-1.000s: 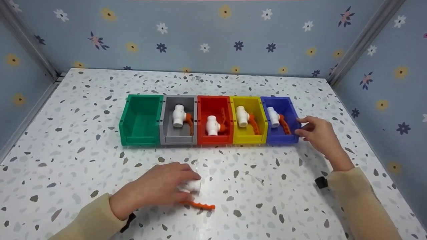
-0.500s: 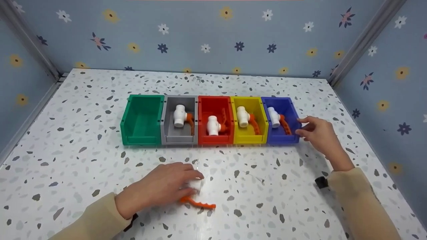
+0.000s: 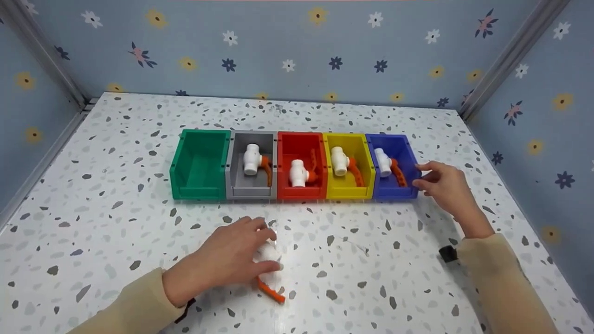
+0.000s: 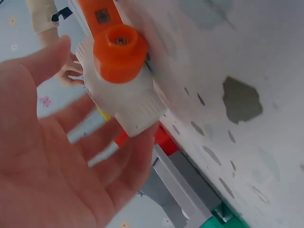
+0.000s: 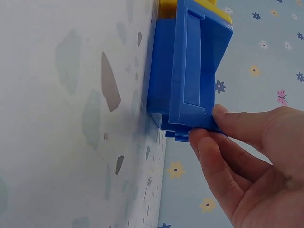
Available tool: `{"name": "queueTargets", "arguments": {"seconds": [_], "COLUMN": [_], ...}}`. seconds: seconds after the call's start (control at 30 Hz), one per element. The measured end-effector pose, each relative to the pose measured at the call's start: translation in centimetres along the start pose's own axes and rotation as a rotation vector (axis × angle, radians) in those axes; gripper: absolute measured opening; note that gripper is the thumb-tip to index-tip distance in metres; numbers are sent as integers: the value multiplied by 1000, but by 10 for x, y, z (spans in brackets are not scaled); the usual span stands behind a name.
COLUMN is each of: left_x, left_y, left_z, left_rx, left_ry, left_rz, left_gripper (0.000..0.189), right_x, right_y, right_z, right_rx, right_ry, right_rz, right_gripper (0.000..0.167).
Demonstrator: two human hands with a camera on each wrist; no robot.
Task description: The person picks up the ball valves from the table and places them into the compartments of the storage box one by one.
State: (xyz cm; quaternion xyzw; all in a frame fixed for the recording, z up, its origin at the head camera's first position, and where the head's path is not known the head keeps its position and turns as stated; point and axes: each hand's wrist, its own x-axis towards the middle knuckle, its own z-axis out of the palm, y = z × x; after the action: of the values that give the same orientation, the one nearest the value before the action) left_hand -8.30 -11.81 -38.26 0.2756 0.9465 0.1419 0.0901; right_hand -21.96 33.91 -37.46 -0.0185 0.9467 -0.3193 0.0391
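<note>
A white ball valve with an orange handle [image 3: 271,292] lies on the speckled table, its body mostly under my left hand [image 3: 227,255]. In the left wrist view, fingertips touch the far side of the white valve body [image 4: 116,97] while the thumb stands apart from it. My right hand [image 3: 443,188] pinches the right side wall of the blue bin [image 3: 394,192], thumb on one face and fingers on the other, as the right wrist view shows.
In one row with the blue bin stand a green bin [image 3: 203,192], a grey bin [image 3: 250,192], a red bin [image 3: 301,193] and a yellow bin [image 3: 348,192]. All but the green one hold a similar valve. Flowered panels [image 3: 306,46] border the table.
The valve on the table has turned, its orange handle now slanting more toward the front. My left fingers and thumb have spread wider around it. My right hand stays on the blue bin.
</note>
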Motion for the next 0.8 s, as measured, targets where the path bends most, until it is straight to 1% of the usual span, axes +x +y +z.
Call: {"name": "queueTargets", "arguments": {"seconds": [0.07,0.13,0.23,0.43,0.5,0.57,0.7,0.8], "left_x": [0,-1,-2,-4,-4,-3,-2,-1], "left_y": [6,12,19,27,27,26,23,19], "left_z": [0,-1,-1,-1,-1,0,0,-2], "left_rx": [60,110,133,106,96,88,55,20], "left_ry": [17,20,22,-19,-25,-19,3,-4], "left_rz": [-90,-150,-197,-286,-289,-275,-226,-194], "left_gripper": [62,70,76,78,75,71,63,57], "right_x": [0,0,-1,-2,-1,-1,-1,0], "right_y": [0,0,-1,-1,0,0,1,2], "right_z": [0,1,0,1,1,1,2,2], "right_rx": [4,7,6,22,21,17,12,11], "right_ry": [-2,-5,-4,-7,2,11,21,22], "right_rz": [-1,0,4,0,-16,-25,-36,-35], "right_gripper": [44,44,43,43,43,42,42,41]}}
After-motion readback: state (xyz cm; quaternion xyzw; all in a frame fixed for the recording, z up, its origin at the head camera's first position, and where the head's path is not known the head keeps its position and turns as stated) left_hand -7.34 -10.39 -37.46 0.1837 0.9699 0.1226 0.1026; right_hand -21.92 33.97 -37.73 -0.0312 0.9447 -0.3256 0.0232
